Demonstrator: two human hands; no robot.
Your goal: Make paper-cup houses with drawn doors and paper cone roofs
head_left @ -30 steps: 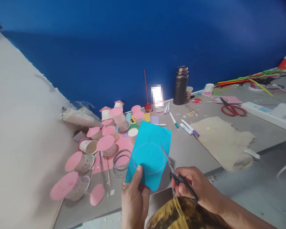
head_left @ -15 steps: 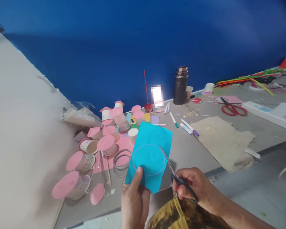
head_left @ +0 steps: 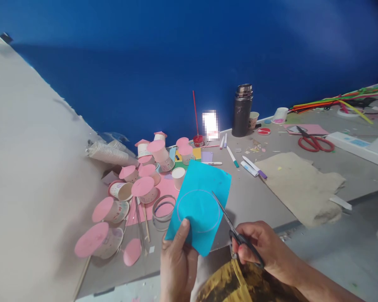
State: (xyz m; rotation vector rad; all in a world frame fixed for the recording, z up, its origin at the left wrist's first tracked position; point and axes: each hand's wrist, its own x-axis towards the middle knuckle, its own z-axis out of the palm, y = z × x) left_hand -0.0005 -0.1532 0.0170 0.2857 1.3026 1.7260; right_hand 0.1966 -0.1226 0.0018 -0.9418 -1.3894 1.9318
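Observation:
A sheet of bright blue paper [head_left: 204, 180] with a circle drawn on it in a pale purple line is pinched in my left hand [head_left: 180, 260], the thumb lying over the circle's lower left edge. My right hand [head_left: 261, 247] grips black-handled scissors [head_left: 228, 216]. Their blades reach across the right side of the paper, with the tip by the circle's upper right. From this angle I cannot tell whether the blades have cut into the sheet. Left of the paper, a roll of clear tape [head_left: 163, 213] sits near several paper cups topped with pink discs [head_left: 143, 187].
A black flask [head_left: 242, 111] stands by the blue wall. Markers [head_left: 232, 157], a beige cloth [head_left: 299, 184], red-handled scissors [head_left: 315, 144] and a white power strip [head_left: 355, 147] lie to the right. Stacked white cups [head_left: 110, 153] lean at the left wall.
The view has shifted slightly, so the table things appear a little further right. Both hands keep their hold on the paper and scissors, with almost no other movement.

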